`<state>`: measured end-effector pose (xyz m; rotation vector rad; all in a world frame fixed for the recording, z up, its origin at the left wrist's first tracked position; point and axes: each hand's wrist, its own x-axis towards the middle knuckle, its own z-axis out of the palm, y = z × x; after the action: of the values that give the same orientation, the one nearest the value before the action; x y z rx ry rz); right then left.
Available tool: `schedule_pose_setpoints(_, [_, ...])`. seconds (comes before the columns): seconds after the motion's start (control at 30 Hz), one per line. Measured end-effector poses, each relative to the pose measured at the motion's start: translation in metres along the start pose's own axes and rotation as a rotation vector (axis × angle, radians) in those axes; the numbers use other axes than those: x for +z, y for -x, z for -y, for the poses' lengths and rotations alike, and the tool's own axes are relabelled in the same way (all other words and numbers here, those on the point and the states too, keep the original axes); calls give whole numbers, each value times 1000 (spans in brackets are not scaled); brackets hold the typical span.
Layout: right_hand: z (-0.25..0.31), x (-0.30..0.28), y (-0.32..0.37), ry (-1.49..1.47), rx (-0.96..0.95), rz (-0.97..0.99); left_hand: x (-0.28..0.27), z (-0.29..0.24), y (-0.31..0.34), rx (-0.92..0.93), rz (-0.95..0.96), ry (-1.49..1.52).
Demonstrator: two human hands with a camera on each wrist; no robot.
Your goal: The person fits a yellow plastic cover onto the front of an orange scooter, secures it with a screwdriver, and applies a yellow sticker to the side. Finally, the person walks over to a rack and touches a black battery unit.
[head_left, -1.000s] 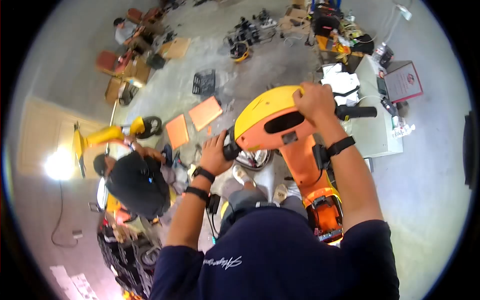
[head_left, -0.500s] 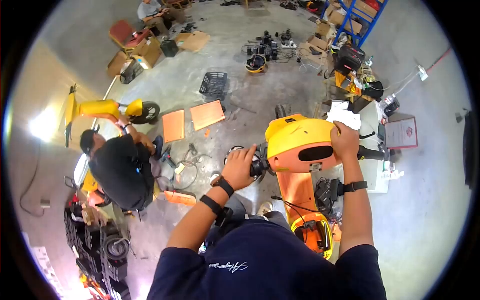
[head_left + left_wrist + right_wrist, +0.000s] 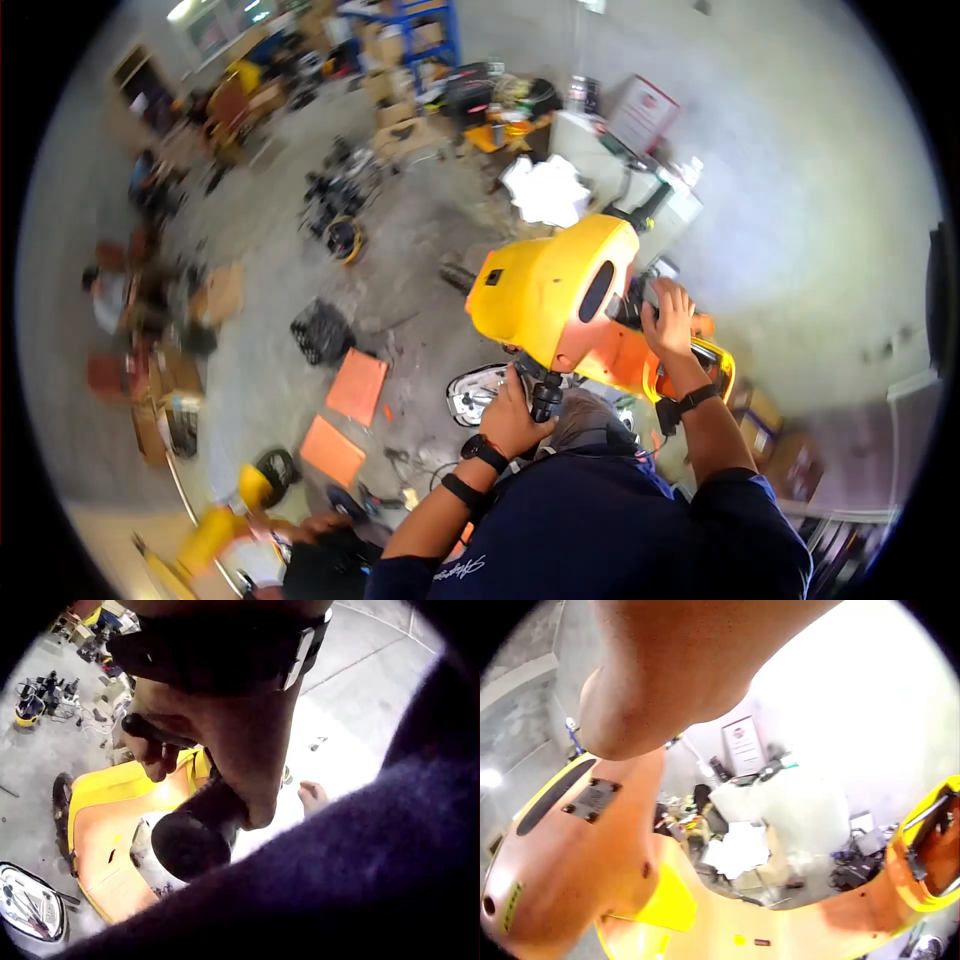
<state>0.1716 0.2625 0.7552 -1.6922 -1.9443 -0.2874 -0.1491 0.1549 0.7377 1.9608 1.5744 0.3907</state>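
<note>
A yellow and orange scooter (image 3: 540, 290) stands turned in front of the person. The left hand (image 3: 515, 418) wraps around its black left handlebar grip (image 3: 546, 397). In the left wrist view, the round end of that grip (image 3: 191, 846) sticks out below the left hand (image 3: 232, 742), and fingers lie near a black lever (image 3: 154, 731). Off the right handlebar (image 3: 650, 208), the right hand (image 3: 672, 322) is held behind the front cover with fingers loosely extended. In the right wrist view the right hand (image 3: 667, 675) is over the orange panel (image 3: 592, 847); its fingertips are hidden, and contact is unclear.
Orange panels (image 3: 357, 387), a black crate (image 3: 322, 332) and a white-rimmed tray (image 3: 475, 395) lie on the floor. White papers (image 3: 545, 190) and a cabinet (image 3: 590, 150) stand beyond the scooter. Another person (image 3: 330, 565) is at lower left beside a second yellow scooter (image 3: 210, 540).
The head view has swung round and the scooter's front has turned. My right hand has left the front cover's top edge and moved back toward the body; my left hand stays on its handlebar grip.
</note>
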Motion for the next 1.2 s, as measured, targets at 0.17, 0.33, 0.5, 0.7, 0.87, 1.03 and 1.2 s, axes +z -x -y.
schedule_pose_setpoints(0.17, [-67, -33, 182, -37, 649, 432, -7, -3, -9, -34, 88, 167])
schedule_pose_setpoints(0.33, [-106, 7, 438, 287, 595, 1126, -4, 40, -41, 476, 162, 293])
schedule_pose_setpoints(0.5, [-39, 16, 521, 135, 646, 1460, -23, 44, -33, 8, 494, 291])
schedule_pose_setpoints(0.7, [-5, -17, 360, -345, 1214, 435, -34, 19, -40, 5, 619, 476])
schedule_pose_setpoints(0.87, [55, -139, 348, -94, 1342, -329, -42, 49, -65, -48, 827, 267])
schedule_pose_setpoints(1.03, [239, -180, 506, 64, 1960, -427, -32, 41, -64, -40, 746, 430])
schedule_pose_setpoints(1.2, [472, -88, 635, -41, 2502, -374, -27, 42, -70, -27, 675, 384])
